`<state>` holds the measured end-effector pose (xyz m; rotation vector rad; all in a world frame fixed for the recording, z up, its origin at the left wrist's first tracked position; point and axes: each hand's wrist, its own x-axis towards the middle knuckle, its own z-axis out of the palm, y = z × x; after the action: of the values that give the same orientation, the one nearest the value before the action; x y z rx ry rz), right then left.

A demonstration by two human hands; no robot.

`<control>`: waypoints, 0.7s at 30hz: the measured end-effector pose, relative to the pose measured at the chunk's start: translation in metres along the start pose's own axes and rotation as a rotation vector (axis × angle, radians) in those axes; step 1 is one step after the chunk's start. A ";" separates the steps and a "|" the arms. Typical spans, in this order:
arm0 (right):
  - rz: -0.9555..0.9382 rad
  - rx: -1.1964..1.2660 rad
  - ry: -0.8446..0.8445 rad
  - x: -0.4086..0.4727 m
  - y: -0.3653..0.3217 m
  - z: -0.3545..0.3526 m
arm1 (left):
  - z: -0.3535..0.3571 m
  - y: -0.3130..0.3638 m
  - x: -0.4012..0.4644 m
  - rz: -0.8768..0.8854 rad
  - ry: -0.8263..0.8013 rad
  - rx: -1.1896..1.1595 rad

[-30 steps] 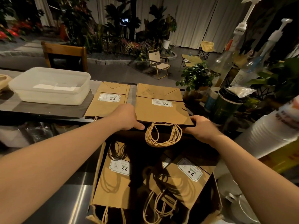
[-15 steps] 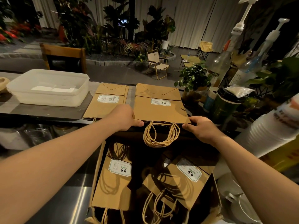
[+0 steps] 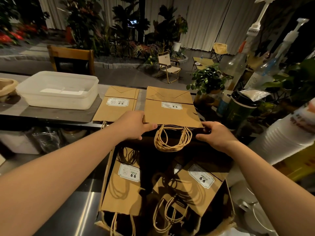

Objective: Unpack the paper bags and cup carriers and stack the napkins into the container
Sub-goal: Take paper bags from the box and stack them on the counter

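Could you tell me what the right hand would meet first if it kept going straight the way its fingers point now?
The right hand points leftward along the near edge of the right bag stack; it would probably first meet the hanging twine handles, then the left hand.

Likely café counter, syrup pump bottles [image 3: 238,53], stacked cup lids [image 3: 286,138]

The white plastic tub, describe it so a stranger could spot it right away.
On the counter, look left of the two flat stacks of brown paper bags. The white plastic tub sits there, holding white napkins; it is the only translucent, open-topped container among brown paper.
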<state>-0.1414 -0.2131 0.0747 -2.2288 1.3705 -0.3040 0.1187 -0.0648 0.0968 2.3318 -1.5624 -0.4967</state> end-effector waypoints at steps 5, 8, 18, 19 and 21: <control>0.016 0.158 0.151 -0.022 0.010 0.007 | 0.018 -0.014 -0.021 0.032 0.120 -0.249; 0.087 0.350 0.268 -0.042 0.018 0.015 | 0.038 -0.026 -0.035 0.008 0.269 -0.380; 0.283 0.417 0.306 -0.097 0.051 0.059 | 0.113 -0.035 -0.077 -0.109 0.062 -0.581; 0.301 0.396 0.279 -0.101 0.051 0.060 | 0.117 -0.033 -0.077 -0.105 0.043 -0.575; 0.338 0.308 0.199 -0.108 0.051 0.063 | 0.122 -0.025 -0.076 -0.083 0.020 -0.540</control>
<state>-0.2036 -0.1177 0.0025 -1.7202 1.6492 -0.5832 0.0592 0.0095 -0.0143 1.9766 -1.1420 -0.7978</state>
